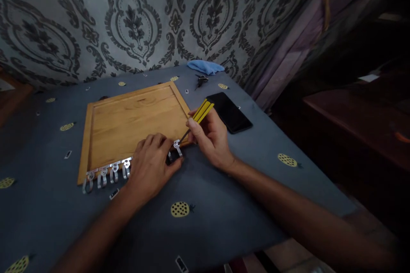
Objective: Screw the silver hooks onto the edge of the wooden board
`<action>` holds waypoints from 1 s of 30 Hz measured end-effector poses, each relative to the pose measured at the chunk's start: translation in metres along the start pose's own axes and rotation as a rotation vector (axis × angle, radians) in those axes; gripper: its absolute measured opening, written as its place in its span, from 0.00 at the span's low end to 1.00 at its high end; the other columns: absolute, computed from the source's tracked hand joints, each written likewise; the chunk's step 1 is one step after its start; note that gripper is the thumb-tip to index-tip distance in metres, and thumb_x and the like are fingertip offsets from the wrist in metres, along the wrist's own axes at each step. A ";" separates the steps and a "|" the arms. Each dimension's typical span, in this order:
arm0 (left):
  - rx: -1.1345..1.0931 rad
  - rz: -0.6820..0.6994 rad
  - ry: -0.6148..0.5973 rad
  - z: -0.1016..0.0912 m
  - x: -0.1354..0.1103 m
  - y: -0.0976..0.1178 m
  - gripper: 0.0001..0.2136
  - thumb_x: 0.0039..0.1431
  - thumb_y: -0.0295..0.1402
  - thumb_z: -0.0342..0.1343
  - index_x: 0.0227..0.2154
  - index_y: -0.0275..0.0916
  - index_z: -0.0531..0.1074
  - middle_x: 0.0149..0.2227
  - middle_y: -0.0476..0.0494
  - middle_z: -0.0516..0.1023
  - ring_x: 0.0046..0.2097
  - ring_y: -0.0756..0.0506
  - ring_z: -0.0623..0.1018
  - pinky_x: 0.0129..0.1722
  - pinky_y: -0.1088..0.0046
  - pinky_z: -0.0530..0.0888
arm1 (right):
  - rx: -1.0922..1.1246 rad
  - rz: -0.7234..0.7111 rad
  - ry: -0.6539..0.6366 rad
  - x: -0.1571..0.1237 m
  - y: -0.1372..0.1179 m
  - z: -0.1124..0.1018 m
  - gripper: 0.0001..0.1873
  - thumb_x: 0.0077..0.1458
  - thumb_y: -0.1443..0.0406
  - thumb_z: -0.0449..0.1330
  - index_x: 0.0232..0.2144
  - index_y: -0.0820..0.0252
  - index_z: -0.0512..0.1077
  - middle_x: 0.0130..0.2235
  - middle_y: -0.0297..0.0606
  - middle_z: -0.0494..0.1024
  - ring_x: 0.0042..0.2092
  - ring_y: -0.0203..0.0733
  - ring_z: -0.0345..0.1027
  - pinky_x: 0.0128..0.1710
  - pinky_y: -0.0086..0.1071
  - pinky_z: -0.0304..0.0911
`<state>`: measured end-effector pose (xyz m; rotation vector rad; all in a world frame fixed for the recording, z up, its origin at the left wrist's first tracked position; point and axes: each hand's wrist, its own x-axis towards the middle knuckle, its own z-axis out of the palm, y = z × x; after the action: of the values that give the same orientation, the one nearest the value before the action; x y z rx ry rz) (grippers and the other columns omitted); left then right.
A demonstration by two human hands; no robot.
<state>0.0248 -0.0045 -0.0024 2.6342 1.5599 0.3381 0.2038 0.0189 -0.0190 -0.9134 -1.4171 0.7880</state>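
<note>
My right hand [213, 136] grips a screwdriver [203, 111] by its yellow and black handle. Its thin shaft slants down to the left, and the tip meets a silver metal hook [177, 148] at the near right edge of a framed wooden board [134, 119]. Over the same edge lies my left hand [153, 164], thumb and fingers closed around the hook strip beside the screwdriver tip. Further left along that edge, several more double metal hooks [114, 171] hang in a row. My left hand covers the middle part of the row.
A black phone [229, 113] lies right of the board. Behind it are a small dark object [201, 80], perhaps keys, and a folded blue cloth [206, 67]. A blue-grey cloth with pineapple prints covers the table [243, 204]. Patterned fabric [176, 21] rises at the back.
</note>
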 end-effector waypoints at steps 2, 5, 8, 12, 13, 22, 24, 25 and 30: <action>-0.011 0.006 0.007 0.001 -0.001 0.000 0.13 0.64 0.41 0.61 0.47 0.41 0.76 0.46 0.40 0.78 0.50 0.35 0.75 0.51 0.54 0.73 | -0.011 0.008 0.003 0.000 0.000 0.000 0.14 0.68 0.50 0.60 0.46 0.50 0.66 0.31 0.30 0.71 0.24 0.35 0.66 0.24 0.33 0.69; -0.025 -0.004 -0.001 0.001 -0.001 0.000 0.14 0.64 0.41 0.62 0.48 0.40 0.76 0.46 0.39 0.77 0.51 0.34 0.75 0.53 0.52 0.73 | -0.034 0.030 -0.016 -0.002 0.000 -0.001 0.14 0.67 0.50 0.61 0.45 0.51 0.67 0.30 0.30 0.71 0.24 0.36 0.67 0.23 0.33 0.69; -0.034 -0.014 -0.029 0.000 0.000 0.001 0.15 0.65 0.41 0.62 0.49 0.39 0.76 0.47 0.37 0.78 0.51 0.33 0.75 0.52 0.50 0.73 | -0.035 0.045 -0.038 -0.004 0.000 -0.002 0.13 0.67 0.51 0.61 0.46 0.51 0.68 0.31 0.30 0.72 0.24 0.35 0.68 0.24 0.33 0.71; -0.037 -0.016 -0.026 0.001 0.000 0.001 0.16 0.64 0.44 0.63 0.48 0.40 0.76 0.47 0.37 0.78 0.50 0.33 0.75 0.52 0.49 0.73 | -0.064 0.056 -0.036 -0.007 -0.002 -0.003 0.13 0.68 0.52 0.61 0.46 0.51 0.69 0.32 0.31 0.74 0.24 0.36 0.69 0.24 0.32 0.71; -0.038 -0.017 -0.016 0.002 0.000 0.001 0.17 0.64 0.45 0.63 0.48 0.40 0.76 0.47 0.38 0.79 0.50 0.34 0.75 0.52 0.50 0.73 | -0.081 0.054 -0.035 -0.007 -0.002 -0.003 0.13 0.68 0.52 0.61 0.46 0.52 0.69 0.33 0.32 0.75 0.24 0.36 0.69 0.24 0.32 0.71; -0.053 -0.014 0.032 0.006 -0.001 0.002 0.15 0.65 0.44 0.61 0.45 0.39 0.77 0.45 0.36 0.79 0.47 0.34 0.75 0.50 0.50 0.73 | -0.147 -0.009 -0.020 -0.012 -0.011 -0.004 0.06 0.69 0.59 0.60 0.46 0.51 0.69 0.37 0.34 0.77 0.25 0.34 0.71 0.25 0.32 0.72; -0.061 -0.013 0.039 0.006 -0.001 0.002 0.14 0.65 0.44 0.61 0.43 0.39 0.78 0.45 0.36 0.79 0.47 0.34 0.75 0.50 0.50 0.73 | -0.135 -0.015 0.002 -0.012 -0.012 -0.003 0.06 0.70 0.59 0.60 0.47 0.50 0.69 0.38 0.34 0.77 0.25 0.33 0.70 0.25 0.32 0.72; -0.065 -0.011 0.045 0.006 0.000 0.002 0.13 0.65 0.43 0.61 0.43 0.38 0.78 0.45 0.36 0.79 0.47 0.34 0.75 0.50 0.50 0.73 | -0.126 -0.016 0.011 -0.012 -0.012 -0.002 0.06 0.70 0.59 0.60 0.46 0.50 0.69 0.39 0.34 0.77 0.25 0.33 0.70 0.25 0.32 0.72; -0.091 -0.014 0.034 0.007 0.000 0.001 0.11 0.64 0.41 0.62 0.43 0.40 0.78 0.46 0.36 0.79 0.47 0.34 0.75 0.50 0.50 0.73 | -0.127 0.014 0.012 -0.012 -0.012 -0.002 0.06 0.70 0.59 0.60 0.47 0.50 0.69 0.40 0.34 0.77 0.25 0.33 0.71 0.24 0.32 0.73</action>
<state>0.0274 -0.0051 -0.0088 2.5610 1.5331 0.4443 0.2045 0.0028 -0.0143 -1.0247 -1.4644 0.7073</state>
